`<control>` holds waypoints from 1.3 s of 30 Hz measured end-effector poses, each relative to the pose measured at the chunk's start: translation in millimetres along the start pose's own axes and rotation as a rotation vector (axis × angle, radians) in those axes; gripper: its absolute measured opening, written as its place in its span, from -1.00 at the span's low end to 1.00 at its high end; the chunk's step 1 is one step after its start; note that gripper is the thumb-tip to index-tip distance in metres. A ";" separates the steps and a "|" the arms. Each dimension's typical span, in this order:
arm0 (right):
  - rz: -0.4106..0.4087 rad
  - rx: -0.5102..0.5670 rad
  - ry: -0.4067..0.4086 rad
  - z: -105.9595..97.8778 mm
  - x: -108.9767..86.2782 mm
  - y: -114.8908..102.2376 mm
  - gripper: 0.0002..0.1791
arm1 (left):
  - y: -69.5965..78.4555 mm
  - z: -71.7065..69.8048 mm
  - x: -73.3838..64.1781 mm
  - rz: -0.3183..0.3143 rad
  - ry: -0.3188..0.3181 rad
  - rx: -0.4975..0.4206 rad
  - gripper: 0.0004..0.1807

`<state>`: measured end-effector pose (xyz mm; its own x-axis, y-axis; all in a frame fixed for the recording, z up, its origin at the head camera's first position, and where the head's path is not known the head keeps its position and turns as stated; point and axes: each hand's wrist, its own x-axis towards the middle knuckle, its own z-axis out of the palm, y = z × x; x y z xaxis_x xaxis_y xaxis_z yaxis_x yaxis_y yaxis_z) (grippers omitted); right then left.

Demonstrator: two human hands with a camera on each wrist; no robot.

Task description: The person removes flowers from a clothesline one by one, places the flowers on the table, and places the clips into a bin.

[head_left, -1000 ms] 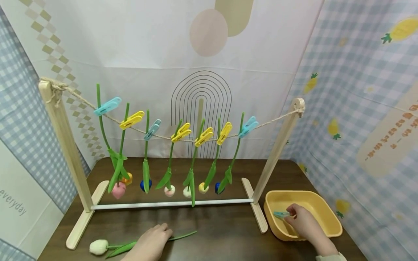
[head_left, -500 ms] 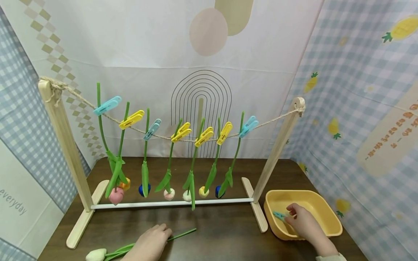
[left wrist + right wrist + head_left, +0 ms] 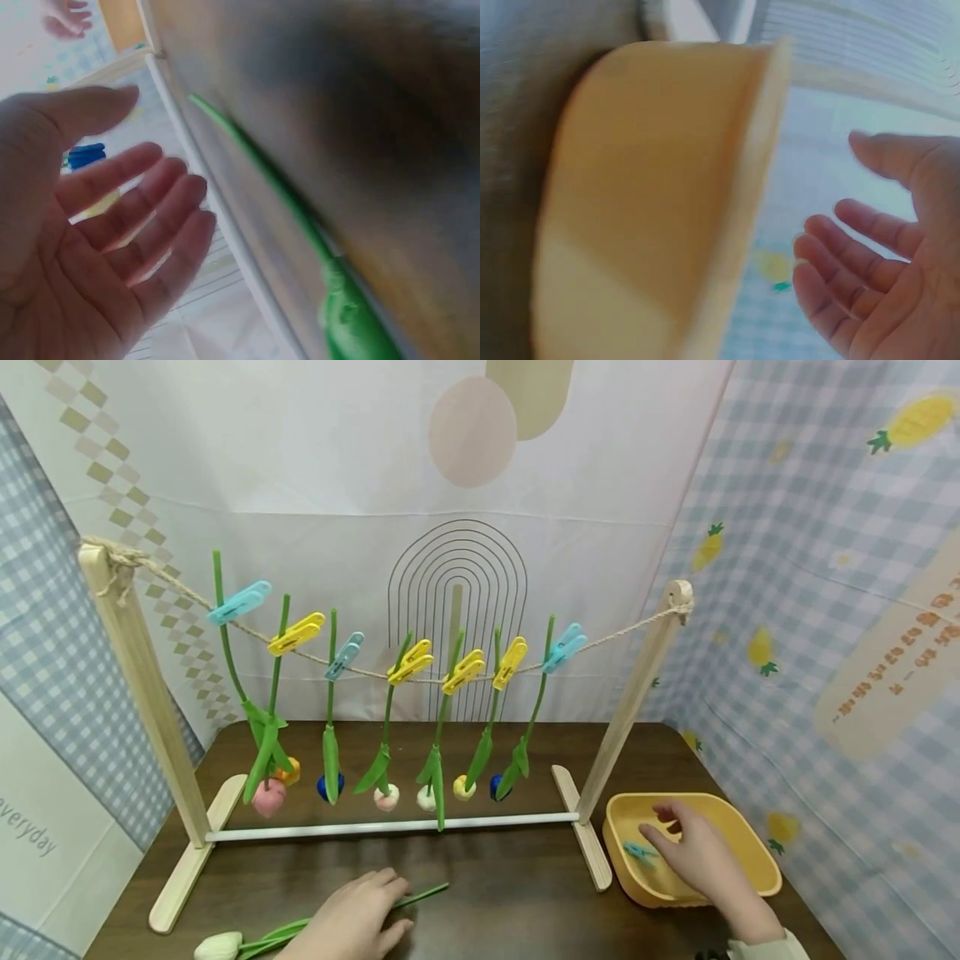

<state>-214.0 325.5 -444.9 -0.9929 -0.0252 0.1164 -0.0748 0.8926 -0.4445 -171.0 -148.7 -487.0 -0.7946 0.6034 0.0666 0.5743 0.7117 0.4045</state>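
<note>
A white artificial tulip (image 3: 219, 946) lies on the table at the front left, its green stem pointing right. My left hand (image 3: 358, 910) hovers over that stem, fingers relaxed and thumb apart. In the left wrist view the palm is bare and the stem (image 3: 262, 166) lies beyond the fingertips. My right hand (image 3: 697, 852) is above the yellow basin (image 3: 767, 870), fingers loosely bent, with nothing between them and the thumb. Below its thumb, a blue clothespin (image 3: 639, 852) lies inside the basin. The right wrist view shows the basin's side wall (image 3: 652, 195) beside the hand.
A wooden rack with a left post (image 3: 146, 693), a right post (image 3: 633, 710) and a white bottom bar (image 3: 390, 827) stands behind the hands. Several tulips hang head down from its rope (image 3: 637, 627) by blue and yellow clothespins (image 3: 462, 672). Patterned cloth surrounds the table.
My right hand has drawn its fingers apart and away from the blue clothespin, which has tilted in the basin. My left thumb has spread out, and the tulip's head has shifted slightly left.
</note>
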 end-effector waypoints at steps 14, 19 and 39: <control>-0.440 -0.036 0.296 -61.5 8.8 -86.7 -0.44 | 26.4 -38.2 19.1 0.063 0.107 -0.089 -0.48; -0.622 -0.040 0.394 -82.5 11.8 -120.7 -0.40 | 41.6 -52.1 31.6 0.060 0.185 -0.086 -0.45; -0.961 -0.028 0.539 -134.0 31.2 -209.8 -0.32 | 103.7 -95.3 88.2 0.247 0.541 -0.292 -0.24</control>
<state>-216.9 197.8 -228.9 -0.3509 -0.5213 0.7779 -0.7854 0.6162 0.0587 -200.3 -56.0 -352.3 -0.6768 0.4161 0.6073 0.7359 0.4025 0.5444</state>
